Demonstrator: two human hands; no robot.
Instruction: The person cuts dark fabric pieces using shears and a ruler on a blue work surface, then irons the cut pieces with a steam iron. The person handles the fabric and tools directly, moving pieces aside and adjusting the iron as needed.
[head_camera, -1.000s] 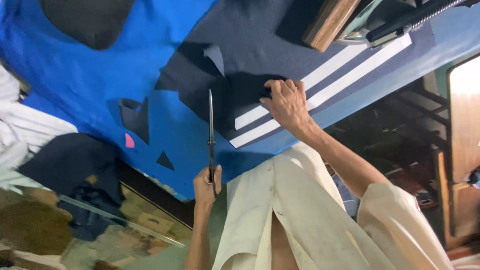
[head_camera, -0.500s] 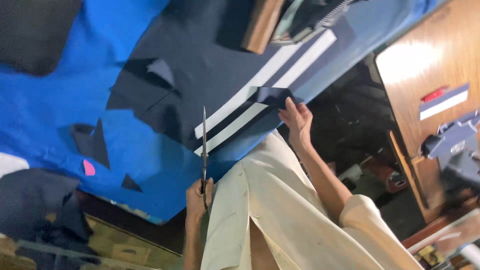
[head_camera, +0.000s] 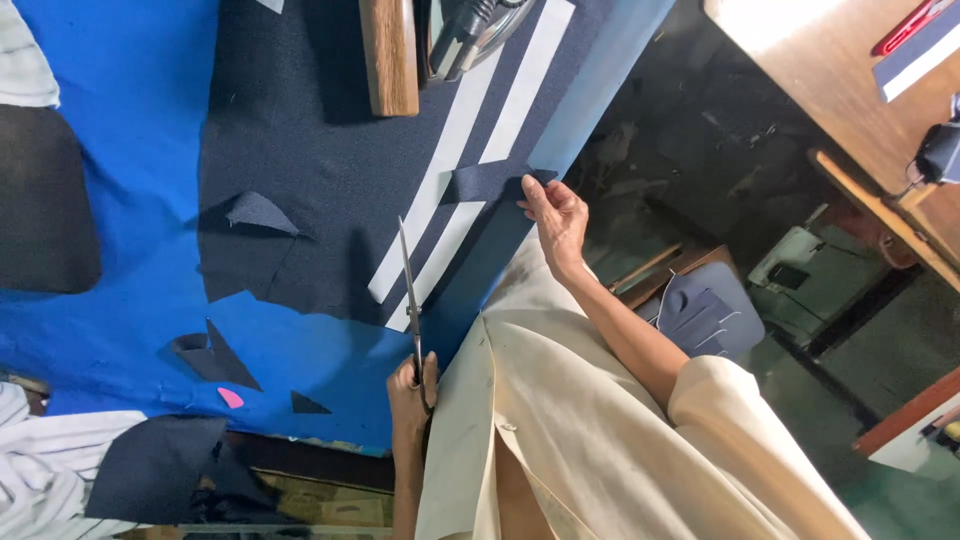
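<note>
The bench (head_camera: 120, 200) is covered in bright blue cloth and fills the left and middle of the frame, its edge running diagonally from the upper middle down to the lower middle. A large piece of dark navy fabric (head_camera: 310, 150) lies across its upper middle, with two white strips (head_camera: 470, 160) slanting over it. A wooden block (head_camera: 390, 55) and an iron (head_camera: 470, 30) rest at the top. Small navy offcuts (head_camera: 215, 355) and a pink chalk piece (head_camera: 230, 398) lie at the lower left. A black pad (head_camera: 45, 200) sits at the left edge.
</note>
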